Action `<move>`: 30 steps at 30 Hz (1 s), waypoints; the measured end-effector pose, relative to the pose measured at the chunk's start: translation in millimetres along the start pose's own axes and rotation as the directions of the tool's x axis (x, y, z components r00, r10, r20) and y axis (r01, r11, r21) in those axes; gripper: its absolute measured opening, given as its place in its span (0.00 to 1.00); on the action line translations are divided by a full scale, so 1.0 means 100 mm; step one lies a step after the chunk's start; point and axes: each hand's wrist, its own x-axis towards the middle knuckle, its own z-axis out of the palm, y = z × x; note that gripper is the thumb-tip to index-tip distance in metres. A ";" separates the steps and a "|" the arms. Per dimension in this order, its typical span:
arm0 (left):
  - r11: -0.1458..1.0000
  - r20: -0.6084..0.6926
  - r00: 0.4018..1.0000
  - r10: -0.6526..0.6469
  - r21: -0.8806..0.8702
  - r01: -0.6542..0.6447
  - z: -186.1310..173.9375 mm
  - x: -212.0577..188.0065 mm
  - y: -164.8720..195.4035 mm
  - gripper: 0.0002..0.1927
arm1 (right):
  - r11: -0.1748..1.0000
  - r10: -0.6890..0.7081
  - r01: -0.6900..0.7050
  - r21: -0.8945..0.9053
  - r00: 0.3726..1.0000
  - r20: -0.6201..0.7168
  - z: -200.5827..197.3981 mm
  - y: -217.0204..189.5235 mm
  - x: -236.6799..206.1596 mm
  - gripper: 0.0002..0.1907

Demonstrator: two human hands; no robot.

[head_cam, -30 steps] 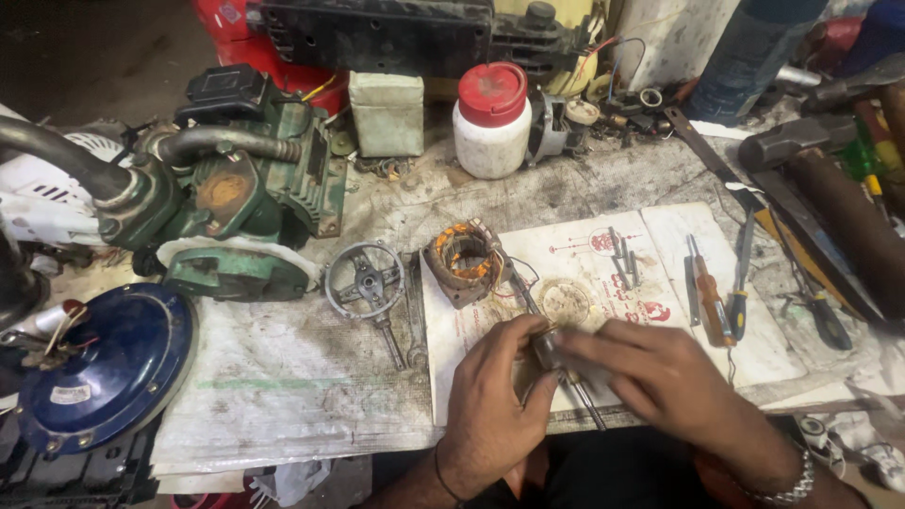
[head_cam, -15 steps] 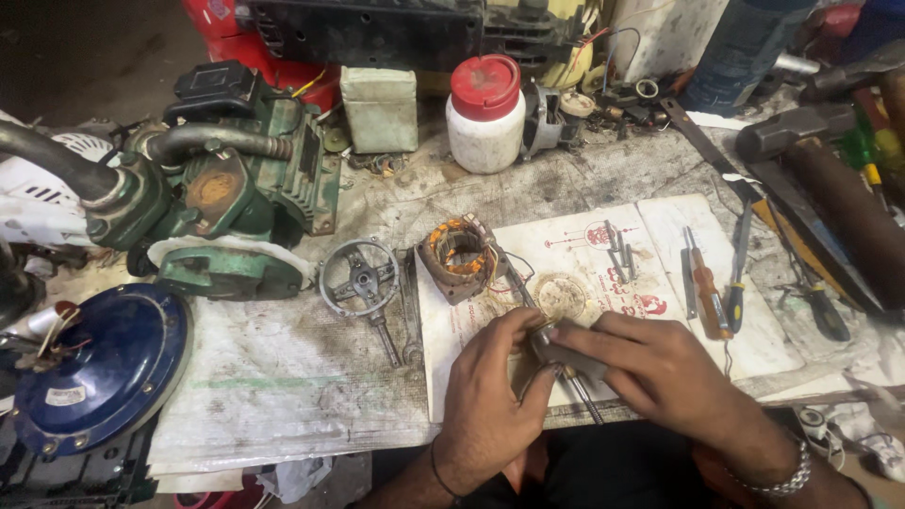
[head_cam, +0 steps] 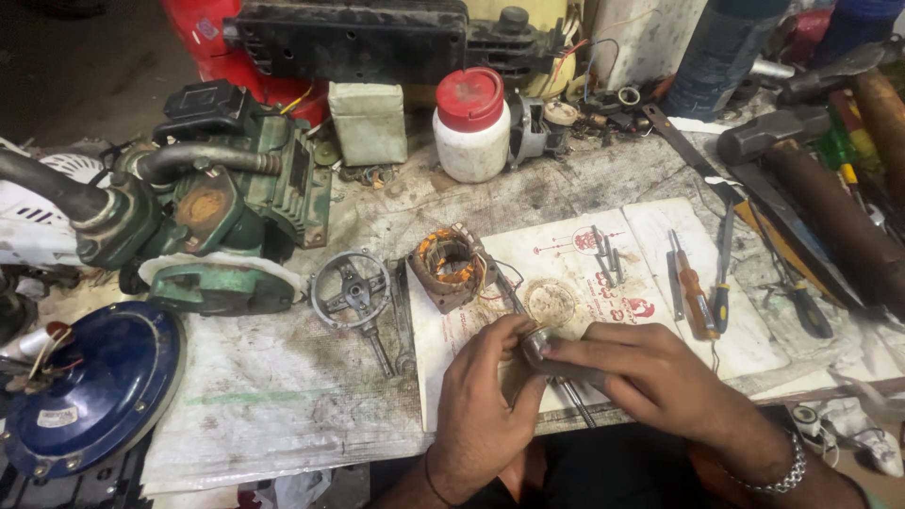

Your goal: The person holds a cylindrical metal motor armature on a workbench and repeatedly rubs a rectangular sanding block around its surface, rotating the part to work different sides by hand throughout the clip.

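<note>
Both of my hands meet at the front edge of the bench over a stained sheet of paper (head_cam: 603, 283). My left hand (head_cam: 485, 405) and my right hand (head_cam: 641, 372) pinch a small grey metal part (head_cam: 539, 344) with a thin rod sticking out below it. Just beyond the hands lies a motor stator (head_cam: 451, 267) with copper windings and loose wires. To its left rests a round metal end bracket (head_cam: 352, 290) with a shaft.
A green pump motor (head_cam: 222, 217) and a blue round cover (head_cam: 90, 386) fill the left side. A white jar with a red lid (head_cam: 471, 123) stands at the back. Screwdrivers (head_cam: 702, 292), hammers (head_cam: 830, 207) and other tools lie on the right.
My hands have stayed together on the small metal part, shifting only slightly. The view has drifted a little, nothing else on the bench moved.
</note>
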 end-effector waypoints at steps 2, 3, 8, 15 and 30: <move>1.000 0.009 1.000 0.000 -0.009 0.000 0.00 0.00 -0.01 0.31 | 0.980 0.054 -0.070 -0.186 0.995 -0.089 0.02 0.00 0.01 0.26; 1.000 0.015 1.000 0.000 -0.015 0.001 0.00 0.00 -0.01 0.31 | 0.955 0.077 -0.112 -0.275 0.988 -0.136 0.04 0.00 0.02 0.25; 1.000 0.024 1.000 0.005 -0.029 -0.005 0.00 0.02 -0.02 0.36 | 0.986 0.127 -0.130 -0.104 0.991 -0.032 0.04 0.02 0.01 0.26; 0.999 0.003 0.999 -0.053 0.002 0.053 0.00 0.02 0.01 0.38 | 0.997 0.063 -0.064 0.038 0.998 0.022 -0.02 -0.03 0.03 0.26; 0.999 0.017 1.000 -0.022 -0.040 0.022 0.02 0.01 -0.02 0.37 | 0.978 0.146 -0.142 -0.155 0.989 0.014 0.00 0.00 -0.01 0.27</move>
